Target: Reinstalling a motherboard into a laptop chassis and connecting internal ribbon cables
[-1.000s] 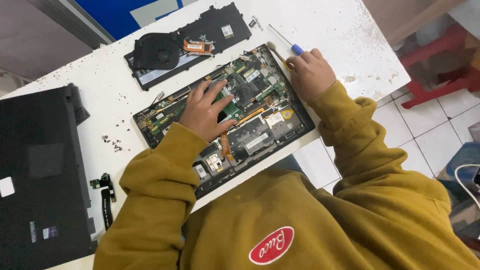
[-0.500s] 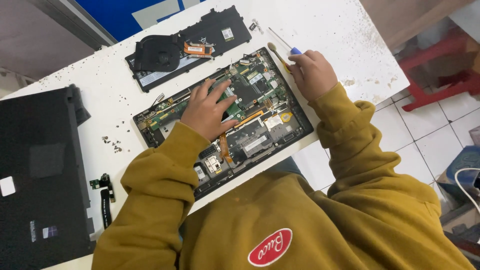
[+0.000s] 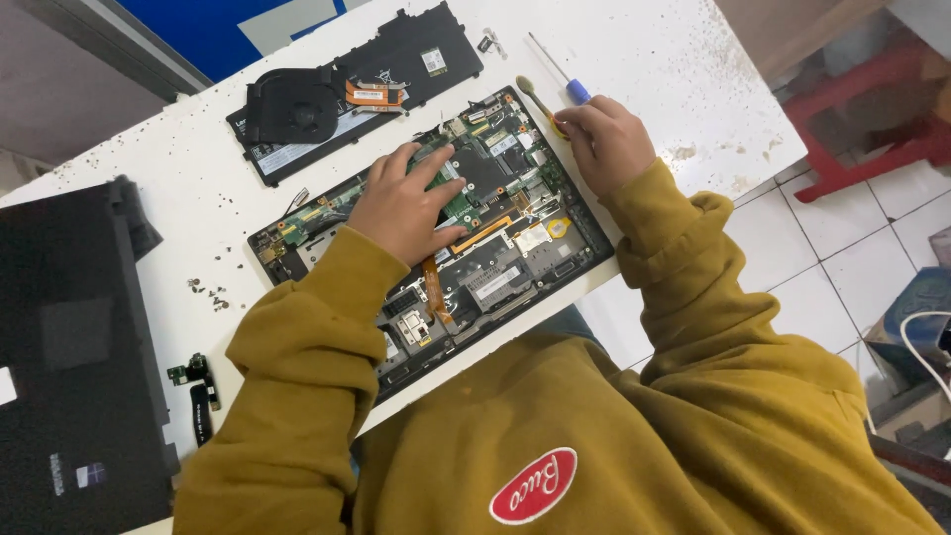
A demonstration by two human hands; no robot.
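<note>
An opened black laptop base [image 3: 580,233] lies bottom-up on the white table, its green circuit board [image 3: 475,198] exposed. My left hand [image 3: 406,203] rests flat on the middle of the board, fingers spread, holding nothing. My right hand [image 3: 609,144] sits at the laptop's far right corner with fingers curled. Its fingertips lie over the end of an olive-handled tool [image 3: 535,99], and I cannot tell whether they grip it. A thin screwdriver with a blue handle [image 3: 575,91] lies just beyond that hand. Mustard-yellow sleeves cover both arms.
Beyond the laptop lies a removed black part with a fan and copper heat pipe [image 3: 347,94]. A black laptop lid [image 3: 69,347] lies at the left. Small screws [image 3: 208,292] and a small black part [image 3: 198,391] sit between them. A red stool [image 3: 872,129] stands on the tiled floor at the right.
Both hands stay in nearly the same places on the laptop; only the view shifts slightly.
</note>
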